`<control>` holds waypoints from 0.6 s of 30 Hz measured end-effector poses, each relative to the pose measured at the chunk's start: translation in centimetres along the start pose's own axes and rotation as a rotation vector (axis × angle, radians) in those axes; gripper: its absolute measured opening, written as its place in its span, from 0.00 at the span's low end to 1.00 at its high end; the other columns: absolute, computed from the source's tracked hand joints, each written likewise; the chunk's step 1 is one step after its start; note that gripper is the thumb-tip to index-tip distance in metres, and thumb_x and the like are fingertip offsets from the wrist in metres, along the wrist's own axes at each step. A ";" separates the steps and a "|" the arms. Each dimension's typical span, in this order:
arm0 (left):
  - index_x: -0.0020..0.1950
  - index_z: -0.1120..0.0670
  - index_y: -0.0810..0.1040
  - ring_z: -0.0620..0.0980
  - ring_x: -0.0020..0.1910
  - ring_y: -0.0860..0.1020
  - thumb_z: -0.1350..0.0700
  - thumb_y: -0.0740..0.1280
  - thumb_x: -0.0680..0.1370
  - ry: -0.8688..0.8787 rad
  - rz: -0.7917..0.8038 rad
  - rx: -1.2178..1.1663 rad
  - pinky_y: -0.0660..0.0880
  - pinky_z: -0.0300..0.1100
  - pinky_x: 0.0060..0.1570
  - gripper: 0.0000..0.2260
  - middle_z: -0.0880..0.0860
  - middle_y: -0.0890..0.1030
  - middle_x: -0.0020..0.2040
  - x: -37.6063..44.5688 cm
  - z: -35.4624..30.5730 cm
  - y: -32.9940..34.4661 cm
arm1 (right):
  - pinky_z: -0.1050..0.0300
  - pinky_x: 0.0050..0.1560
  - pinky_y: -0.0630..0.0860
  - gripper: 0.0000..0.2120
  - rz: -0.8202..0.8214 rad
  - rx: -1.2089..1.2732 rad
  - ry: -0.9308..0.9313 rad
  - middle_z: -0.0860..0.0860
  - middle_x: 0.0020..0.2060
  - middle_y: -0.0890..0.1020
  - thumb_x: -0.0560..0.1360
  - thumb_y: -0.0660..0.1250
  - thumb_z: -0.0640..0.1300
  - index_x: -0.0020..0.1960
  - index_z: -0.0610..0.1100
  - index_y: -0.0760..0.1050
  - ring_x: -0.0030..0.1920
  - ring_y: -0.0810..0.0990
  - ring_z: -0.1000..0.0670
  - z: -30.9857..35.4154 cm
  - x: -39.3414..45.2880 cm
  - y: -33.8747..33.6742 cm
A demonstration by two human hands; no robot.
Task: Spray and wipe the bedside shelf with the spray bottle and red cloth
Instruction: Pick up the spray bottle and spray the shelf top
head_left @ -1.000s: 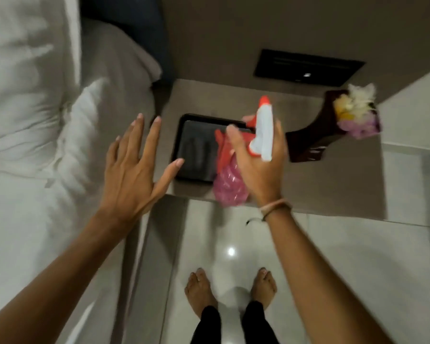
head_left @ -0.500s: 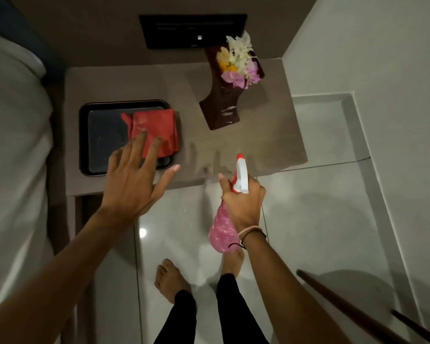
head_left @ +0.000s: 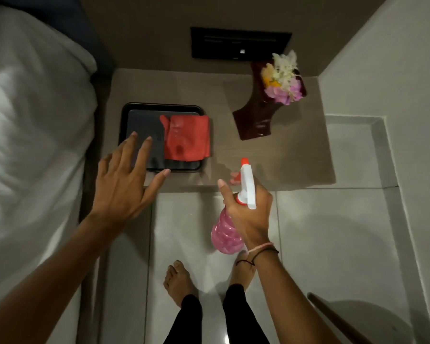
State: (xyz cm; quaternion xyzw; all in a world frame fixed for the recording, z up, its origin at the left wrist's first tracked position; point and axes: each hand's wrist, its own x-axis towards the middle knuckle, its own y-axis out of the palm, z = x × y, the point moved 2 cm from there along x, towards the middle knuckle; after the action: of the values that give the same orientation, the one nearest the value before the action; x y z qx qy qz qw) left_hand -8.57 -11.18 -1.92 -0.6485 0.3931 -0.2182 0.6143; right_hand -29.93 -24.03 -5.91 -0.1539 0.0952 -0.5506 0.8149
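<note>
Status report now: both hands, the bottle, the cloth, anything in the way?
Right hand gripping spray bottle, aimed at shelf. Left hand open, empty. Red cloth on black tray. Flower vase stands on shelf.

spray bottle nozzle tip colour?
Red-orange tip on the spray bottle's white trigger head; head view.

Bedside shelf (head_left: 278,155): matt, smooth taupe top, faint sheen near its front edge. Tray (head_left: 124,135): dark with a dull satin finish. Red cloth (head_left: 188,137): soft woven fabric, creased. Spray bottle (head_left: 227,234): translucent pink plastic, ribbed; white plastic trigger head. Vase (head_left: 255,120): glossy dark brown. Floor (head_left: 328,244): polished pale tile. Bed (head_left: 30,135): rumpled white cloth.
</note>
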 end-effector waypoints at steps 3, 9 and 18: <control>0.83 0.53 0.56 0.63 0.78 0.65 0.32 0.48 0.78 -0.037 0.003 0.029 0.65 0.63 0.73 0.38 0.62 0.60 0.82 -1.2 3.7 -0.3 | 0.78 0.41 0.76 0.08 0.074 0.041 -0.078 0.60 0.33 0.80 0.75 0.76 0.48 0.49 0.52 0.78 0.38 0.83 0.61 3.8 1.1 3.0; 0.83 0.52 0.55 0.61 0.78 0.65 0.30 0.45 0.79 -0.114 0.005 0.015 0.67 0.60 0.72 0.38 0.60 0.60 0.83 -3.2 9.5 0.3 | 0.68 0.47 0.81 0.11 0.205 0.220 -0.122 0.50 0.38 0.84 0.75 0.76 0.42 0.55 0.41 0.79 0.39 0.85 0.55 9.5 5.1 12.3; 0.82 0.52 0.58 0.61 0.75 0.69 0.32 0.43 0.81 -0.127 -0.040 -0.027 0.71 0.56 0.65 0.36 0.60 0.64 0.81 -4.7 12.8 1.6 | 0.66 0.45 0.77 0.21 0.312 0.114 -0.237 0.44 0.33 0.79 0.74 0.77 0.43 0.62 0.37 0.75 0.34 0.78 0.53 9.9 10.5 23.3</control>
State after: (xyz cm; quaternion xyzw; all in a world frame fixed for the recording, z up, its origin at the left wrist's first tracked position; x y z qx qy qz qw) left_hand -1.93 0.55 -4.50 -0.6771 0.3432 -0.1837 0.6245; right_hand -2.55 -24.19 -4.79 -0.1547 -0.0099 -0.4003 0.9032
